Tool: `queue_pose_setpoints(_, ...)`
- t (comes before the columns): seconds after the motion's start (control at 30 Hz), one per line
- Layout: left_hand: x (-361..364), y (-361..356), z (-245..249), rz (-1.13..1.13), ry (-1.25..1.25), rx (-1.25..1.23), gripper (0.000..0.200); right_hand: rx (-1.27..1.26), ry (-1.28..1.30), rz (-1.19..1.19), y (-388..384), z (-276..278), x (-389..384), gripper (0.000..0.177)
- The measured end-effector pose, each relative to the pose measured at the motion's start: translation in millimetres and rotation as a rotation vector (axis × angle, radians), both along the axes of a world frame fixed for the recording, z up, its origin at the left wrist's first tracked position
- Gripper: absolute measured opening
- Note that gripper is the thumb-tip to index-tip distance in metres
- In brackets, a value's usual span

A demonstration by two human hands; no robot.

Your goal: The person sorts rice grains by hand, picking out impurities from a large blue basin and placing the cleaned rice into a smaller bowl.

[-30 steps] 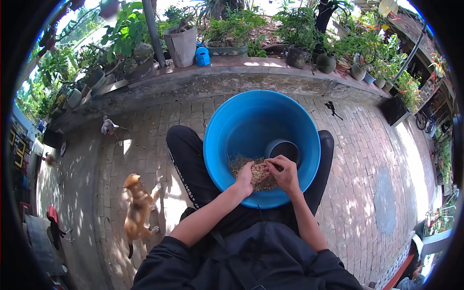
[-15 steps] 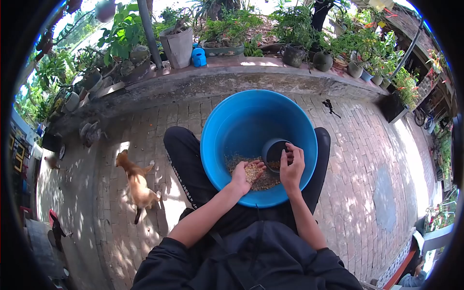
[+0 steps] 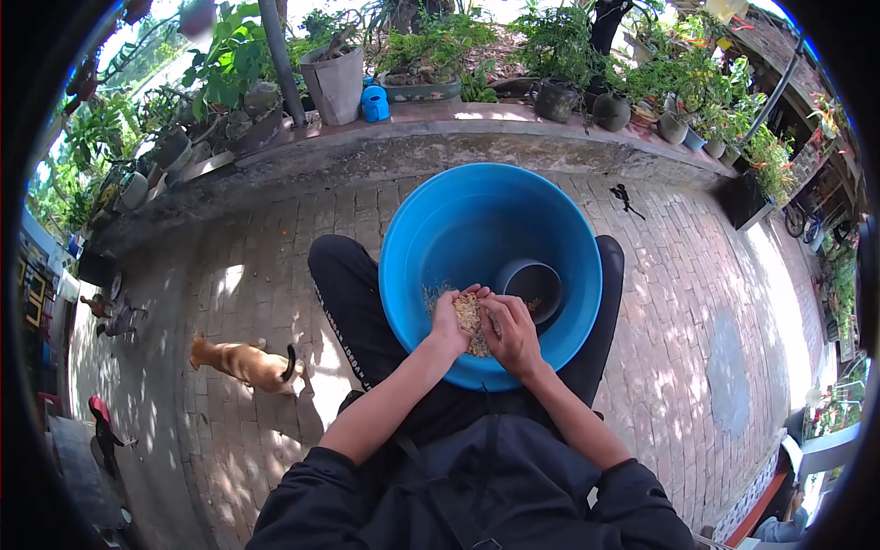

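A large round blue tub (image 3: 399,275) stands between my knees. My left hand (image 3: 449,323) is cupped palm up over its near side, its fingers curled round a heap of small pale tan kernels (image 3: 468,314). My right hand (image 3: 515,337) meets it from the right, fingers bent together at the heap; whatever they pinch is hidden. Loose kernels and husks (image 3: 479,345) lie in the tub's bottom below the hands. A grey cup (image 3: 532,282) leans on its side inside the tub, just beyond my right hand, with a few kernels in it.
A tan dog (image 3: 243,362) is on the brick paving (image 3: 660,367) to my left, with chickens (image 3: 122,321) farther off. Ahead runs a low wall (image 3: 440,147) carrying potted plants and a small blue watering can (image 3: 375,104). My legs (image 3: 353,302) flank the tub.
My right hand has left the grey cup and moved left to the kernels in my left hand. The dog has turned and walked left; the chicken has moved farther left.
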State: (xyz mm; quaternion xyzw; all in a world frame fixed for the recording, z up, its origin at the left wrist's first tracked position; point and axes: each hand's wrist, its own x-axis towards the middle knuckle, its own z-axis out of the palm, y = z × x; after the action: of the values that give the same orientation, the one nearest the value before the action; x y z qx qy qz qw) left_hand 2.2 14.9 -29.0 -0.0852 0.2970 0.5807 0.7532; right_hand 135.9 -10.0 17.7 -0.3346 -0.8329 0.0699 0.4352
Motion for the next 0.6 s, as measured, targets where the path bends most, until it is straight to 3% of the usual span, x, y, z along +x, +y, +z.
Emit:
queue_pose_setpoints(0.37, -6, 13, 19, 0.062, -0.037, -0.015, 0.034, -0.051, -0.039, 0.003, -2, 1, 1, 0.033)
queue_pose_setpoints(0.6, -11, 7, 10, -0.008, -0.018, 0.093, 0.043, -0.082, 0.052, -0.05, 2, 1, 2, 0.032)
